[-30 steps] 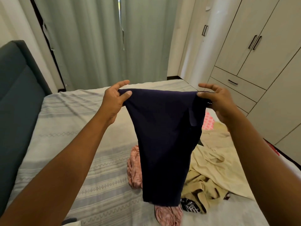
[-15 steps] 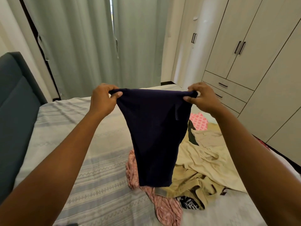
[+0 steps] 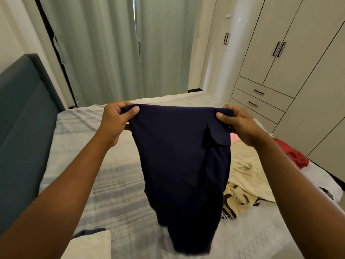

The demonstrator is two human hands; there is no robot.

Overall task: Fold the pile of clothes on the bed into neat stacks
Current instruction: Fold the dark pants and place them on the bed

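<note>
Starting with what's closest to me: a pale folded piece (image 3: 89, 245) sits on the bed (image 3: 112, 184) at the bottom left, with a sliver of something dark under it, can't tell what

Right past that, the navy garment (image 3: 183, 165) hangs in the air over the bedspread. Its lower end is blurred, so I can't say if it brushes the bed or not. It looks like thin, soft fabric, light and totally limp, so my guess is it'll sag anywhere it isn't held. The top corners seem like the sensible place to take it, and that's where it's held. A flap on the right side is doubled over and probably wants smoothing before any fold

Grip-wise, the left hand (image 3: 115, 120) has its thumb on the front and fingers curled behind, pinching the top left corner. The right hand (image 3: 240, 126) does the same at the top right. Both grips are clamped on cloth, with the top edge pulled fairly straight between them

Behind it on the right lies the unfolded pile: a cream garment (image 3: 246, 176), a black-and-white patterned scrap (image 3: 226, 214), a bit of pink (image 3: 234, 136) and something red (image 3: 295, 156) near the far edge

Further back there's the teal headboard (image 3: 24, 128) on the left, curtains (image 3: 112, 53), and the wardrobe (image 3: 298, 71) on the right
</note>
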